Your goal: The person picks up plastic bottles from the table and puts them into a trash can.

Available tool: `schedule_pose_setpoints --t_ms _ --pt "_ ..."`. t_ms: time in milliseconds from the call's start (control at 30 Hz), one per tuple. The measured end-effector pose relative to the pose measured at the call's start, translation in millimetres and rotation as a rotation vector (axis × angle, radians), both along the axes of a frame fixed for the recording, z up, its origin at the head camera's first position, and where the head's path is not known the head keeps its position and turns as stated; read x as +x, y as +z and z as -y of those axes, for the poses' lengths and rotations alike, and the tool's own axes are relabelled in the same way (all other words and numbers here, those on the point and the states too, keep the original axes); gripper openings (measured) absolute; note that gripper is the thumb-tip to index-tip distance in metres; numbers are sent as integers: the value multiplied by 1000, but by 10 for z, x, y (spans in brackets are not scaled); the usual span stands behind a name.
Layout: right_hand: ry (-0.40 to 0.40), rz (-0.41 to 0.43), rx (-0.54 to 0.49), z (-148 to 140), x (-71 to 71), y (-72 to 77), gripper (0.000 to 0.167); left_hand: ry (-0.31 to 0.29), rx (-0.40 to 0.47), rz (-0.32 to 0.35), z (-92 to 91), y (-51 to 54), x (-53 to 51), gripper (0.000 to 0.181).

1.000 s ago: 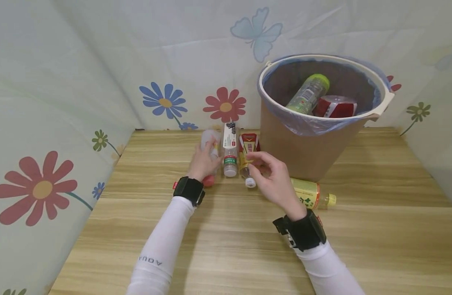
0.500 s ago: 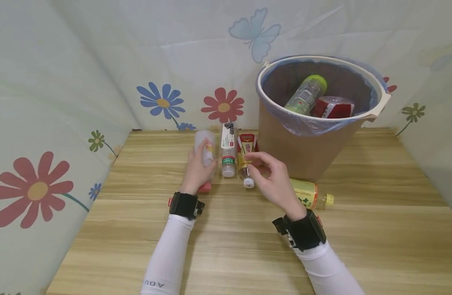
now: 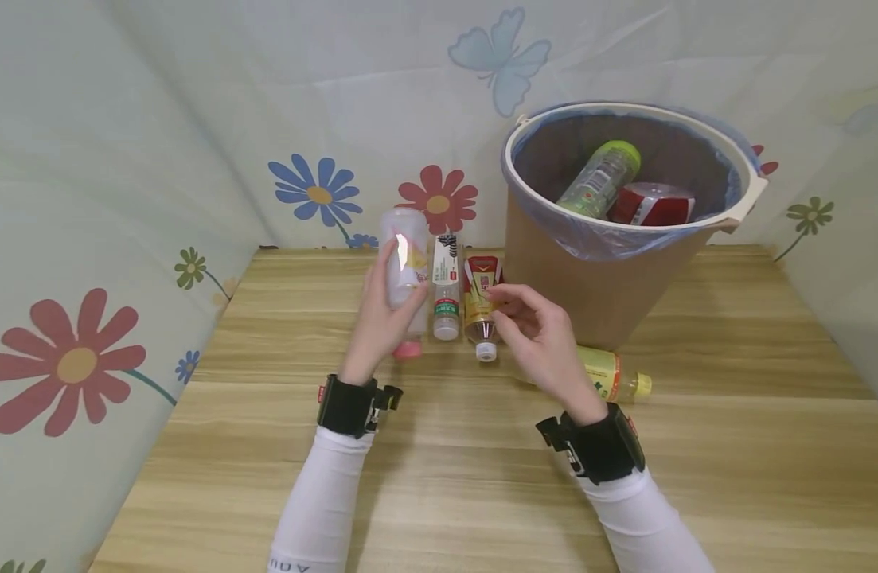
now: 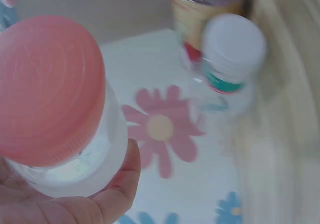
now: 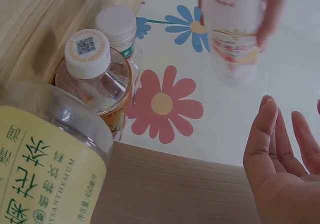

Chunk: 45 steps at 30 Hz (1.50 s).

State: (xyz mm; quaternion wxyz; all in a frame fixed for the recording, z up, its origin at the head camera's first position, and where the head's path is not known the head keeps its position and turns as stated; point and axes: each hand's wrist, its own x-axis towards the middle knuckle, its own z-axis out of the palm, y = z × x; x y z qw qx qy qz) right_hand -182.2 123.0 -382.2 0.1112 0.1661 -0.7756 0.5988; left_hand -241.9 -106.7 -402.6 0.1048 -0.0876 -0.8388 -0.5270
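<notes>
My left hand [image 3: 380, 326] grips a frosted, whitish plastic bottle [image 3: 404, 267], fingers and thumb wrapped round its sides. Its pink cap [image 4: 47, 88] points towards me. In the right wrist view the bottle [image 5: 232, 38] is lifted off the table. My right hand [image 3: 546, 342] hovers with nothing in it, fingers loosely bent, beside a red-and-yellow labelled bottle [image 3: 480, 298] with a white cap. Between that one and my left hand lies a clear bottle [image 3: 446, 274] with a white and green label. A yellow-labelled chrysanthemum drink bottle [image 5: 50, 159] lies below my right hand, partly hidden in the head view.
A brown bin [image 3: 567, 294] with a blue liner stands at the back right. Inside it are a green-lidded bottle [image 3: 602, 179] and a red-labelled bottle [image 3: 652, 204]. A flower-patterned sheet [image 3: 195, 119] hangs behind the wooden table [image 3: 467, 477].
My left hand has taken hold of the pink-capped bottle and raised it off the table. My right hand has stayed nearly still.
</notes>
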Motion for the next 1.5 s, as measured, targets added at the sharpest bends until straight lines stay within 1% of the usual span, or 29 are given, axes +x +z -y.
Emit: schedule_pose_setpoints --t_ms 133,267,367,533,633,767,900,1000,1167,1267,1367,1433,1500 --pt "2 21 -34 -24 -7 22 34 -44 72 -55 -70 156 117 83" --pt "5 47 -74 -39 -10 45 41 -99 173 -110 -155 264 225 86" --pt "11 64 -96 -41 1 60 45 -150 237 -141 -234 323 303 89" --pt "36 62 -130 -27 18 75 50 -201 262 -196 -364 379 405 93" --pt "75 38 -157 -23 26 75 53 -237 264 -207 -435 378 443 95" --pt "148 10 -189 -11 36 68 52 -290 275 -218 -511 354 471 97" --pt "168 -8 -161 6 45 59 53 -324 276 -236 -577 320 482 97" --pt "186 -24 -141 17 55 55 56 -335 278 -254 -620 299 484 97" --pt "241 -47 -158 16 55 38 62 -378 286 -299 -670 282 493 91" --pt "257 -60 -168 10 50 22 65 -421 305 -281 -682 270 513 87" --pt "260 -75 -176 10 44 9 69 -451 312 -243 -692 263 536 88" --pt "258 -82 -183 14 37 2 72 -463 299 -217 -701 264 554 91" --pt "258 -79 -191 19 30 -2 75 -465 274 -207 -712 271 569 94"
